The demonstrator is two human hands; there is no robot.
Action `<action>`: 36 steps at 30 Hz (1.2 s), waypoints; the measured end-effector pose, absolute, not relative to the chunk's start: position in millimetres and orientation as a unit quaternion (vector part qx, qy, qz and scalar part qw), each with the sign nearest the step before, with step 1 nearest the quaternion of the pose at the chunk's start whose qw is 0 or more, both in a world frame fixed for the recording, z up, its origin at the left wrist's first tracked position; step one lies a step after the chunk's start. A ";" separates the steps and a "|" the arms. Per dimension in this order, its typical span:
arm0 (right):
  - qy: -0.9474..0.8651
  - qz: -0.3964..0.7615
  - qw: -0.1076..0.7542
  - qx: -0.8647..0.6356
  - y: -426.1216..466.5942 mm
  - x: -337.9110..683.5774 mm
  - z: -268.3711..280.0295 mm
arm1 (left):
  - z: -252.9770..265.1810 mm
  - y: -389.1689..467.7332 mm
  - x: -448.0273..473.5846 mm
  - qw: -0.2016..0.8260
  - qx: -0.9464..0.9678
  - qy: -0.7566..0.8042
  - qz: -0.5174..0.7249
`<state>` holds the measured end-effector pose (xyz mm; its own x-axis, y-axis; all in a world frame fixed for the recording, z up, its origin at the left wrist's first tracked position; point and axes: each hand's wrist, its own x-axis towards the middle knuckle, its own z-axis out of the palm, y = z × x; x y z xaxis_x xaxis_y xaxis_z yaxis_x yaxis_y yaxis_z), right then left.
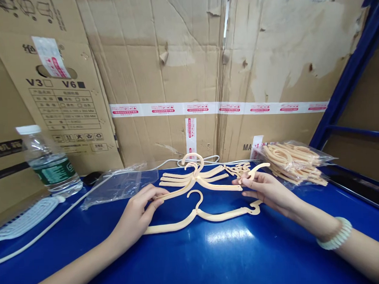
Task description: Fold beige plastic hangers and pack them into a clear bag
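Cream plastic clothes hangers lie stacked on the blue table. My left hand pinches the left arm end of the front hanger in the stack. My right hand holds a small curved hook piece between thumb and fingers, close to that hanger's right end. Closer to me lies a separate hanger, with a small hook piece at its right end. Its left end is partly hidden by my left hand. A pile of loose small hook pieces sits behind my right hand.
Plastic bags of cream parts lie at the right. On the left are a water bottle, a pale hairbrush, a white cable and a clear bag. Cardboard walls the table's back.
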<state>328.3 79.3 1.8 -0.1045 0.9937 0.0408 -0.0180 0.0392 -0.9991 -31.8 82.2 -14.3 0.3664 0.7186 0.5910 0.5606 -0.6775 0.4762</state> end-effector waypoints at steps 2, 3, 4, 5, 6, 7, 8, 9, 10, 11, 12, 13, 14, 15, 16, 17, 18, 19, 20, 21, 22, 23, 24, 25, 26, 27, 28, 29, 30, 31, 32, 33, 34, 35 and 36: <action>-0.526 0.544 0.473 -0.451 78.2 328.9 5.7 | -13.5 81.5 -31.5 0.101 0.822 0.389 0.405; -0.522 0.560 0.463 -0.446 77.6 329.0 8.0 | -12.9 80.8 -31.3 0.102 0.822 0.389 0.404; -0.519 0.577 0.453 -0.439 76.8 329.1 10.3 | -12.3 80.0 -31.1 0.101 0.822 0.388 0.404; -0.517 0.591 0.442 -0.434 76.0 329.1 12.5 | -12.0 79.2 -31.0 0.099 0.822 0.389 0.404; -0.516 0.603 0.432 -0.430 75.1 328.9 14.4 | -11.8 78.5 -31.1 0.096 0.822 0.389 0.405; -0.516 0.611 0.423 -0.427 74.1 328.8 15.9 | -12.0 78.0 -31.2 0.093 0.822 0.389 0.405; -0.517 0.618 0.415 -0.424 73.1 328.6 17.0 | -12.3 77.7 -31.3 0.090 0.822 0.389 0.406; -0.518 0.625 0.407 -0.420 72.2 328.4 17.7 | -12.8 77.6 -31.5 0.088 0.822 0.389 0.406; -0.517 0.633 0.398 -0.415 71.2 328.4 18.2 | -13.3 77.6 -31.6 0.086 0.823 0.388 0.406; -0.515 0.644 0.391 -0.409 70.4 328.5 18.5 | -13.8 77.7 -31.8 0.086 0.823 0.386 0.407; -0.508 0.656 0.386 -0.404 69.8 328.7 18.6 | -14.1 77.8 -31.9 0.085 0.824 0.384 0.408; -0.498 0.668 0.381 -0.401 69.4 329.0 18.7 | -14.3 77.8 -32.1 0.085 0.824 0.383 0.409; -0.487 0.680 0.377 -0.398 69.2 329.3 18.8 | -14.3 77.7 -32.2 0.083 0.824 0.383 0.410; -0.477 0.689 0.374 -0.397 69.2 329.6 18.8 | -14.1 77.5 -32.3 0.081 0.824 0.382 0.411; -0.470 0.696 0.369 -0.396 69.5 330.0 18.8 | -13.8 77.2 -32.3 0.078 0.823 0.382 0.412; -0.467 0.701 0.364 -0.397 69.9 330.3 18.8 | -13.4 77.0 -32.3 0.076 0.823 0.383 0.413; -0.466 0.703 0.361 -0.398 70.5 330.5 18.7 | -13.0 76.7 -32.2 0.074 0.822 0.384 0.413; -0.466 0.704 0.359 -0.399 71.1 330.8 18.4 | -12.6 76.5 -32.0 0.073 0.823 0.385 0.412; -0.464 0.703 0.361 -0.400 71.7 331.1 18.2 | -12.3 76.4 -31.8 0.072 0.823 0.385 0.411; -0.463 0.703 0.363 -0.401 72.3 331.4 17.9 | -12.1 76.4 -31.6 0.072 0.823 0.386 0.410; -0.462 0.703 0.363 -0.401 72.8 331.7 17.7 | -12.1 76.5 -31.5 0.070 0.824 0.386 0.410; -0.463 0.703 0.362 -0.401 73.1 332.1 17.6 | -12.3 76.7 -31.4 0.068 0.824 0.385 0.411; -0.465 0.703 0.357 -0.402 73.3 332.4 17.8 | -12.5 76.9 -31.5 0.065 0.824 0.383 0.412; -0.468 0.703 0.352 -0.404 73.2 332.7 18.0 | -12.8 77.1 -31.6 0.061 0.825 0.381 0.413; -0.472 0.701 0.347 -0.407 72.9 332.9 18.3 | -13.2 77.2 -31.8 0.058 0.825 0.379 0.415; -0.475 0.698 0.344 -0.411 72.5 333.0 18.5 | -13.5 77.3 -32.1 0.054 0.826 0.378 0.416; -0.479 0.693 0.344 -0.415 72.1 332.7 18.5 | -13.7 77.2 -32.4 0.052 0.826 0.376 0.416; -0.482 0.685 0.348 -0.421 71.6 332.2 18.1 | -13.8 77.0 -32.6 0.050 0.827 0.374 0.416; -0.486 0.676 0.352 -0.427 71.1 331.3 17.3 | -13.8 76.7 -32.8 0.048 0.828 0.372 0.416; -0.492 0.666 0.358 -0.432 70.8 330.0 15.9 | -13.7 76.4 -32.9 0.047 0.830 0.370 0.414; -0.498 0.654 0.366 -0.437 70.5 328.3 14.1 | -13.6 76.0 -32.8 0.044 0.832 0.367 0.413; -0.504 0.640 0.377 -0.440 70.4 326.2 12.0 | -13.3 75.8 -32.7 0.042 0.835 0.365 0.411; -0.510 0.626 0.390 -0.444 70.3 324.0 9.8 | -13.1 75.6 -32.5 0.040 0.836 0.362 0.409; -0.514 0.610 0.405 -0.447 70.3 321.7 7.8 | -12.9 75.5 -32.3 0.039 0.837 0.361 0.409; -0.516 0.596 0.420 -0.450 70.3 319.6 6.2 | -12.8 75.6 -32.0 0.039 0.838 0.359 0.410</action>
<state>319.6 70.3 6.2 -0.2418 0.9649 -0.1027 -0.0358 -0.1146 -0.9928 -32.0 75.6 -12.8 0.4063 0.6336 0.6584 0.5702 -0.7389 0.3592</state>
